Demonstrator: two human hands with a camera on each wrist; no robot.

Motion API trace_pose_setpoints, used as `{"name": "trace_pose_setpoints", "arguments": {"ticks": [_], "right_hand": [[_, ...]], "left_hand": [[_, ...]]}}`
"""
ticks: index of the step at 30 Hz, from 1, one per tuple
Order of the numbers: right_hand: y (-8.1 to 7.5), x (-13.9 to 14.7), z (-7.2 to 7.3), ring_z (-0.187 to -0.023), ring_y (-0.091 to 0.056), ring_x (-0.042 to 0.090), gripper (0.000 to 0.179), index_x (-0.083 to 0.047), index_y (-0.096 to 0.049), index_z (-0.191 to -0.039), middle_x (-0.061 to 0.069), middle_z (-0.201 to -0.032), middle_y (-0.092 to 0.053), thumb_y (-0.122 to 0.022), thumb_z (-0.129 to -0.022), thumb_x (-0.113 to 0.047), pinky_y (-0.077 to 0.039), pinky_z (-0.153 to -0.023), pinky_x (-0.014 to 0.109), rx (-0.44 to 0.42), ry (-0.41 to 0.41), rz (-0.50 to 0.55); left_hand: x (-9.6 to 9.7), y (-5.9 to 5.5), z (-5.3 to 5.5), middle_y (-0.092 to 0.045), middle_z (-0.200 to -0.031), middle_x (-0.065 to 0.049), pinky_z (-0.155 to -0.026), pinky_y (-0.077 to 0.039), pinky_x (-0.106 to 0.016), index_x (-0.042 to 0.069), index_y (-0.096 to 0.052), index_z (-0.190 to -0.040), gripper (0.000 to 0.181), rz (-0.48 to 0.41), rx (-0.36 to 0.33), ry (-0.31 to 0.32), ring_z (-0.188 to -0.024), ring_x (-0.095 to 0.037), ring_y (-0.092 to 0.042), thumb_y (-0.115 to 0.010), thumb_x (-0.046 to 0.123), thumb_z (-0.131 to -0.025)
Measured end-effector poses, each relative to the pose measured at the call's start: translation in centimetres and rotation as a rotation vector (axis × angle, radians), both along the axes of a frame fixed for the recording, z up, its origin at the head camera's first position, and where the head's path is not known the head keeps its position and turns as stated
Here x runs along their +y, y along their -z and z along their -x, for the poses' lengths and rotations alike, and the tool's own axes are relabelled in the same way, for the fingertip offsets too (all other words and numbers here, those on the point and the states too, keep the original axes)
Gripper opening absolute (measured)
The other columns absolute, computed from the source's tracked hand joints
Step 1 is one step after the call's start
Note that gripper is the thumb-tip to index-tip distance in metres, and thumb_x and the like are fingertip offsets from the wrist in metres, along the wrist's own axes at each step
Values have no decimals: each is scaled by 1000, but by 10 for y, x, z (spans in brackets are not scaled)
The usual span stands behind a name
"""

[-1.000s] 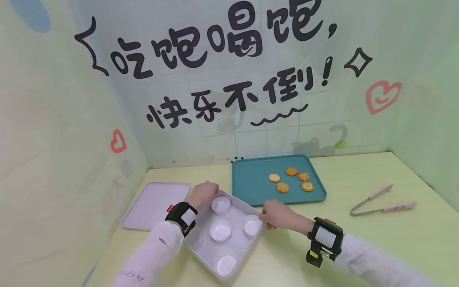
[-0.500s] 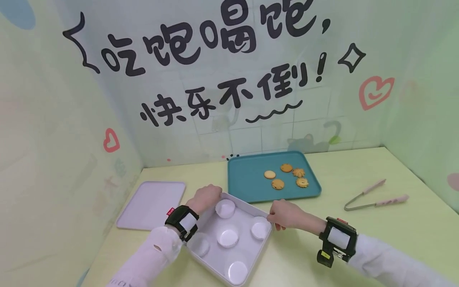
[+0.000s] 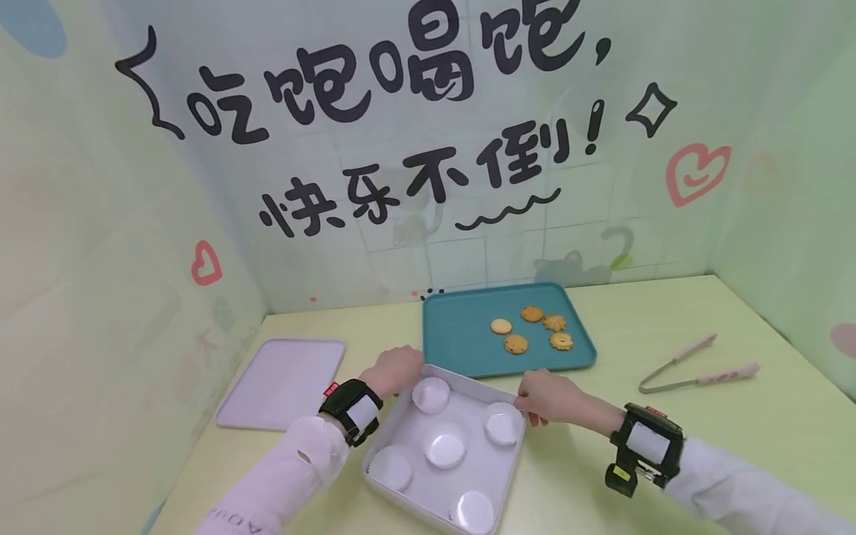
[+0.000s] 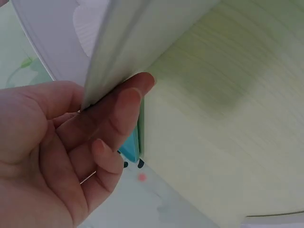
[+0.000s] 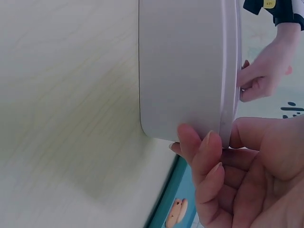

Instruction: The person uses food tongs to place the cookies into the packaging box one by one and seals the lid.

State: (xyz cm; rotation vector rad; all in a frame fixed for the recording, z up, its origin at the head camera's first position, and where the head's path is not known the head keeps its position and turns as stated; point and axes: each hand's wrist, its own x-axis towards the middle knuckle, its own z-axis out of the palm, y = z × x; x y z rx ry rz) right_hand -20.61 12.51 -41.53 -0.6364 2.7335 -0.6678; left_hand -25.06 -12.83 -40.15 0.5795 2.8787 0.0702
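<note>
A pale lilac square box (image 3: 457, 416) with low walls stands on the table, set at a slant. Several white paper baking cups (image 3: 445, 449) lie spread over its floor. At the box's far left corner my left hand (image 3: 396, 369) pinches the rim. In the left wrist view that hand's thumb is inside the wall and its fingers (image 4: 126, 111) are against the outside. The far right corner is pinched by my right hand (image 3: 551, 396). From the right wrist view, its curled fingers (image 5: 209, 152) lie against the outer wall (image 5: 183, 71), thumb over the rim.
Behind the box a teal tray (image 3: 461, 342) carries several cookies (image 3: 516, 344). A flat lilac tray (image 3: 284, 383) lies to the left by the wall. Tongs (image 3: 695, 368) with pink handles rest spread on the right side of the table (image 3: 628, 319). Walls enclose the table at back and sides.
Both hands have shifted the box to the right and slightly nearer, turning it a little straighter. The head view has swung slightly too. Trays, cookies and tongs stay in place.
</note>
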Motion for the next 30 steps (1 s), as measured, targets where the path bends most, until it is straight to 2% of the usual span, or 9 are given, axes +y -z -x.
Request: {"name": "trace_pose_setpoints", "arguments": {"ticks": [6,11,14,20,24,30], "right_hand": [[-2,18,8,-41,-50,13,26,-9,-60,-60,-2,-46,-52,-55,-86,-7,-36,-41,24,-19,-10,19],[-3,32,14,-40,-48,12,27,-9,-59,-60,-2,-48,-51,-52,-86,-5,-36,-41,24,28,-25,12],[-3,38,19,-40,-46,10,30,-9,-58,-58,-3,-48,-50,-51,-87,-7,-35,-40,24,58,-12,-4],[-2,48,29,-40,-46,9,32,-10,-56,-59,-2,-48,-47,-52,-90,-10,-35,-40,24,104,-4,-56],[-2,55,34,-40,-45,8,32,-10,-55,-59,-3,-47,-45,-52,-91,-11,-36,-39,25,127,-16,-71],[-1,59,37,-41,-45,9,32,-9,-54,-60,-3,-47,-43,-51,-91,-11,-35,-40,25,123,-13,-56]], "left_hand": [[10,4,-5,-50,-58,-4,-37,-40,-22,5,-55,-69,18,-49,-43,-7,-37,-11,-49,-53,8,-87],[17,7,-10,-49,-46,-2,-36,-37,-21,6,-53,-65,21,-88,-49,13,-33,-10,-46,-53,7,-86],[21,9,-12,-47,-44,0,-36,-36,-21,7,-53,-64,22,-113,-31,27,-32,-9,-44,-53,9,-86],[28,18,-15,-45,-48,1,-35,-34,-20,8,-52,-62,25,-168,51,63,-36,-7,-42,-54,11,-87],[32,22,-17,-43,-51,1,-37,-33,-20,8,-51,-61,26,-215,77,61,-39,-8,-41,-53,11,-87],[36,24,-17,-37,-50,1,-36,-30,-20,8,-48,-59,29,-235,120,55,-40,-8,-37,-53,11,-87]]}}
